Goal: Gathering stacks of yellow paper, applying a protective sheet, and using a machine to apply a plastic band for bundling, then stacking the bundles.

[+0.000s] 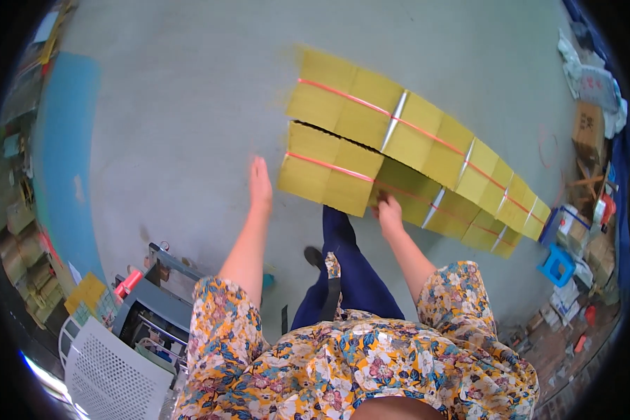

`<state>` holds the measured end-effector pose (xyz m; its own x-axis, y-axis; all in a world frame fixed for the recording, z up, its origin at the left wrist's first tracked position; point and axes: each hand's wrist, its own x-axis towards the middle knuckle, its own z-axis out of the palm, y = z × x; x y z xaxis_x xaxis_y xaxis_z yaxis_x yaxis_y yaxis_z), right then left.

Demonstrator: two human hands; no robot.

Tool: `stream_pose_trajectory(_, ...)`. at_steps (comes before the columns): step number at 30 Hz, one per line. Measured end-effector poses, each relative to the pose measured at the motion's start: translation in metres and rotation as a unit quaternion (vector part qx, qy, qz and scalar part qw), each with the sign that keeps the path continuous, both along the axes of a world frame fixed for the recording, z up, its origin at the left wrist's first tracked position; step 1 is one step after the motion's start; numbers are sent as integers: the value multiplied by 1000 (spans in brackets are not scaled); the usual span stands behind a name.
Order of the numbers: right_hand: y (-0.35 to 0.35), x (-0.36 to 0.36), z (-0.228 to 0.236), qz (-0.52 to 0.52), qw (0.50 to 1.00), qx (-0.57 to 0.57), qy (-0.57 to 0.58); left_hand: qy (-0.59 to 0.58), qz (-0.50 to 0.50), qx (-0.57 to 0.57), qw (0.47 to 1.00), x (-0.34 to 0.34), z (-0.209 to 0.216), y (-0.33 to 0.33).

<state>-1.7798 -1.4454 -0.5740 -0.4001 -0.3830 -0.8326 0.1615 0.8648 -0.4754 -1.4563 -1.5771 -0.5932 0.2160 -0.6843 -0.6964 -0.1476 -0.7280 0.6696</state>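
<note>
Two long rows of yellow cardboard bundles bound with red-pink straps run from the middle toward the right. In the near row, the closest yellow bundle [325, 183] sits at the left end. At its right edge is my right hand [389, 210], its fingers curled closed; what they grip, if anything, is hidden. Just left of that bundle, my left hand [260, 185] is held out with straight fingers, apart from the cardboard and holding nothing. The far row [350, 91] lies beyond, with a dark narrow gap between the rows.
At the lower left stand a grey machine [154, 311] and a white perforated chair [112, 371]. A blue floor strip [70, 154] runs along the left. On the right are a blue stool [557, 264], a brown carton [589, 131] and piled clutter.
</note>
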Motion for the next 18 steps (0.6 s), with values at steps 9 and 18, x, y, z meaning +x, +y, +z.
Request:
stream_pose_trajectory(9,196,-36,-41,661,728,-72,165,-83,60,148,984,93,90,345)
stream_pose_trajectory(18,153,111,5,830,551,-83,38,-1,434,81,897,63,175,693)
